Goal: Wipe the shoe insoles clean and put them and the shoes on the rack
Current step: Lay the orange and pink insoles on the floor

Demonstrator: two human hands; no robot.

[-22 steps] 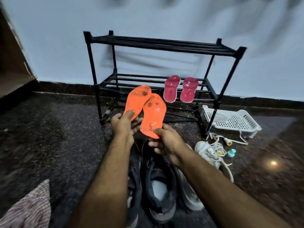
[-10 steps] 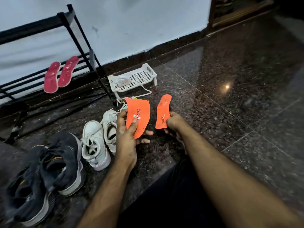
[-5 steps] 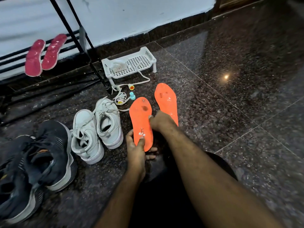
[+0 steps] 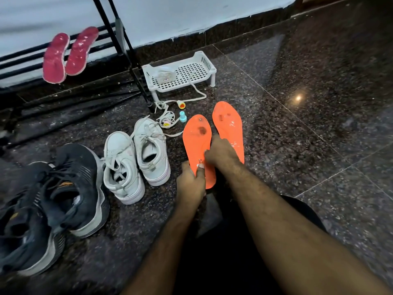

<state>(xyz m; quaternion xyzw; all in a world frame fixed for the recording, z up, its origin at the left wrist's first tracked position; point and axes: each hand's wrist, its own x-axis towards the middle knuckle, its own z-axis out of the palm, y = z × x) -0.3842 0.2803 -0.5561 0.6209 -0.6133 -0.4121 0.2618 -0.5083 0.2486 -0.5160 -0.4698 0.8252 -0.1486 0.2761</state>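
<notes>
Orange insoles lie side by side on the dark floor [image 4: 319, 145]. Left hand [image 4: 190, 182] pinches the heel of the left orange insole [image 4: 196, 141], thumb on top. Right hand [image 4: 221, 151] rests across the right orange insole [image 4: 228, 124]; whether its fingers grip cannot be told. White shoes [image 4: 136, 158] stand just left, dark shoes [image 4: 53, 199] farther left. Red insoles [image 4: 68, 54] sit on the black rack [image 4: 123, 39], near a white tray [image 4: 180, 73].

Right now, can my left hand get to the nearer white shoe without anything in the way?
Probably yes. The left hand grips the heel of an orange insole, so it would have to let go first. The white shoe stands just to its left on the floor, with bare floor between them.
</notes>
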